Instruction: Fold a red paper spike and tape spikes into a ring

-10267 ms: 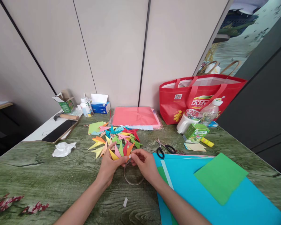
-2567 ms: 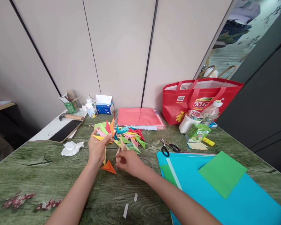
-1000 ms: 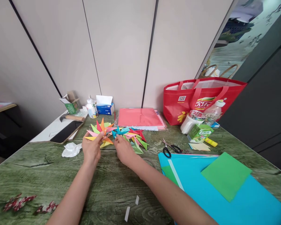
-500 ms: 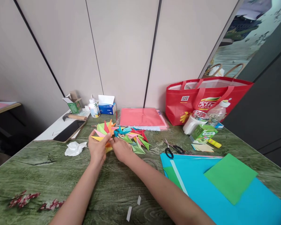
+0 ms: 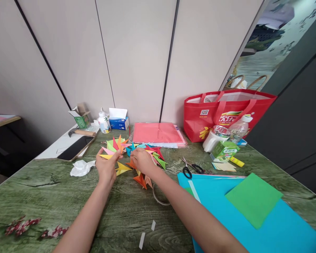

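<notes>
Coloured paper spikes (image 5: pixel 115 144) fan above the left hand (image 5: pixel 106 168), its fingers pinching them over the desk (image 5: pixel 42 196); the right hand (image 5: pixel 142 161) grips an orange piece (image 5: pixel 141 180) beside the loose pile (image 5: pixel 155 156).

Multicoloured folded paper points (image 5: pixel 116 144) in yellow, orange, red, green and pink on a green marbled table (image 5: pixel 42 189); red tote bag (image 5: pixel 221 112), blue sheet (image 5: pixel 252 225), green square (image 5: pixel 252 200).

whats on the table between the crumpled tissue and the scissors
In the head view, between the crumpled tissue and the scissors are both hands, left hand and right hand, on the folded paper points.
</notes>
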Tool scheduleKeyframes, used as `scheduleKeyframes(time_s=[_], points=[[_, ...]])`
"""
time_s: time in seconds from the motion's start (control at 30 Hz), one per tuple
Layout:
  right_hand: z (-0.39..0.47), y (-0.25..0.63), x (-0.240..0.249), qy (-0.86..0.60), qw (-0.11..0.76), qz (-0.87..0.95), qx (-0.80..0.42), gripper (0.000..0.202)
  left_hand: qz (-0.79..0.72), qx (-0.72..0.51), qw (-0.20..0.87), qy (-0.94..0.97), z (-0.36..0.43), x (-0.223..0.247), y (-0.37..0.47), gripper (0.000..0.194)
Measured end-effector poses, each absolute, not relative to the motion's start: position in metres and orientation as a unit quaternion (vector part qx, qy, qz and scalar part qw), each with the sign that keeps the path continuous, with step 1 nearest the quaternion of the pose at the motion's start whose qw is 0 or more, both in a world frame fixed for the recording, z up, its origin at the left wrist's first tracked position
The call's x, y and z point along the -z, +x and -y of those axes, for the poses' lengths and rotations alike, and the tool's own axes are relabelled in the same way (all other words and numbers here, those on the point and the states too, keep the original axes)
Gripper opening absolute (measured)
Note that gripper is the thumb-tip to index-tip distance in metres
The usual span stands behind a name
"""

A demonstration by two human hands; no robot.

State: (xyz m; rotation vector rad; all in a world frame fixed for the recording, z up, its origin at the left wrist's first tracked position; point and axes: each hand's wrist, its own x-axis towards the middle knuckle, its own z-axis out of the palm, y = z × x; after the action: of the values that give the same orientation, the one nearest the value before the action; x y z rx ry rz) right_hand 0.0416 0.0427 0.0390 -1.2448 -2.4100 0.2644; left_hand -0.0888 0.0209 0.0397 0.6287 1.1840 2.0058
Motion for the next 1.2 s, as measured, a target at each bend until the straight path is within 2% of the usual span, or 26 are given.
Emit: scheduleKeyframes(time_s=[0.1, 0.2, 0.33, 0.63, 0.73, 0.8, 0.9, 1.0, 1.1, 1.2], points=[[-0.056, 0.02, -0.041, -0.459, 0.18, 0.87, -0.024, 0.029, -0.465, -0.772, 0.355, 0.25, -0.019, -0.041, -0.085, 0.065], [-0.066, 0.001, -0.038, -0.48, 0.159, 0.862, -0.022, 0.041, -0.455, -0.774, 0.357, 0.257, -0.018, -0.042, -0.083, 0.064], [-0.074, -0.01, -0.03, -0.523, 0.168, 0.835, -0.043, 0.038, -0.455, -0.77, 0.358, 0.267, -0.017, -0.042, -0.083, 0.061], [-0.073, 0.005, -0.03, -0.533, 0.265, 0.796, -0.11, 0.021, -0.457, -0.769, 0.347, 0.281, -0.016, -0.04, -0.078, 0.067], [-0.072, 0.024, -0.034, -0.543, 0.332, 0.757, -0.149, 0.023, -0.468, -0.76, 0.35, 0.285, -0.016, -0.04, -0.076, 0.068], [-0.067, 0.042, -0.037, -0.526, 0.45, 0.676, -0.253, 0.035, -0.472, -0.753, 0.354, 0.29, -0.015, -0.039, -0.075, 0.069], [-0.051, 0.075, -0.042, -0.449, 0.527, 0.582, -0.427, 0.033, -0.478, -0.742, 0.36, 0.302, -0.013, -0.036, -0.072, 0.074], [-0.027, 0.102, -0.046, -0.365, 0.545, 0.492, -0.572, 0.016, -0.489, -0.725, 0.369, 0.315, -0.01, -0.033, -0.066, 0.078], [-0.004, 0.119, -0.047, -0.287, 0.546, 0.389, -0.685, 0.024, -0.488, -0.706, 0.381, 0.342, -0.006, -0.03, -0.059, 0.08], [0.009, 0.126, -0.04, -0.24, 0.548, 0.302, -0.742, 0.026, -0.482, -0.685, 0.396, 0.377, 0.0, -0.028, -0.052, 0.08]])
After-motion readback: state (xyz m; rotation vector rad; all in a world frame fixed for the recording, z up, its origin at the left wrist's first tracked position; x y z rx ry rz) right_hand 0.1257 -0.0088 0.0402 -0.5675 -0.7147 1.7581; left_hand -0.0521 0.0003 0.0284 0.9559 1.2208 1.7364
